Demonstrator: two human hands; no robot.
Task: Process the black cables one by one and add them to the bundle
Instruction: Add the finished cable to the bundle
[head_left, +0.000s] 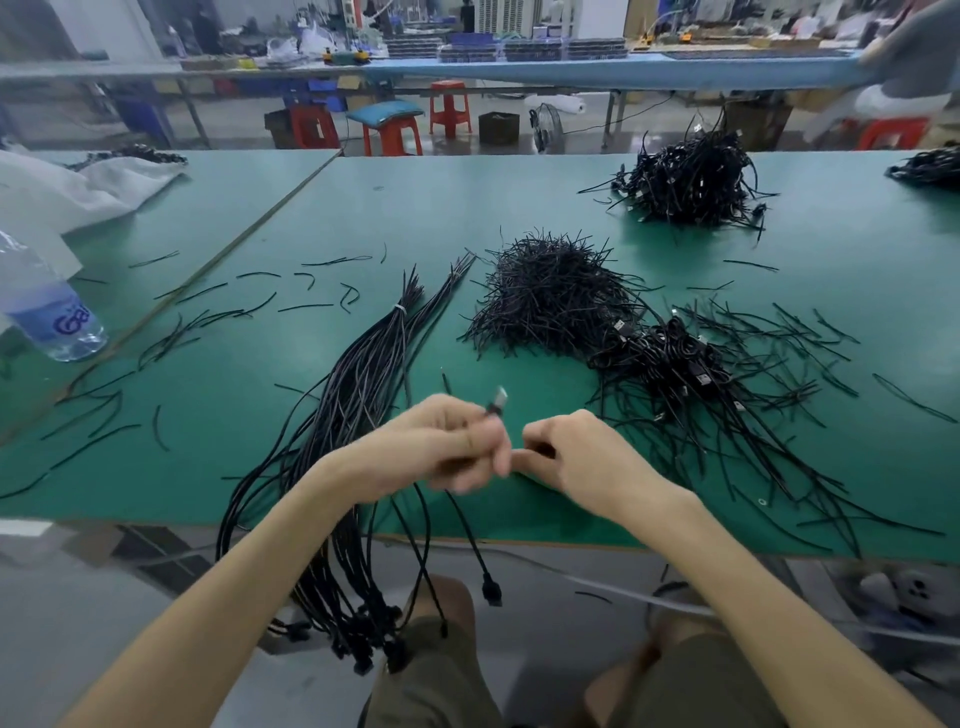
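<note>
My left hand grips a black cable near the table's front edge; its metal USB plug sticks up above the fingers, and its loose strands hang down over the edge. My right hand is curled close beside the left, its fingers pinching something small and dark that I cannot make out. The bundle of straightened black cables lies to the left, tied with a white band near its far end, its plug ends dangling off the table. A tangle of coiled cables lies to the right.
A heap of short black twist ties sits mid-table, with loose ties scattered left and right. Another cable pile lies at the back right. A plastic water bottle stands at the left, white bags behind it.
</note>
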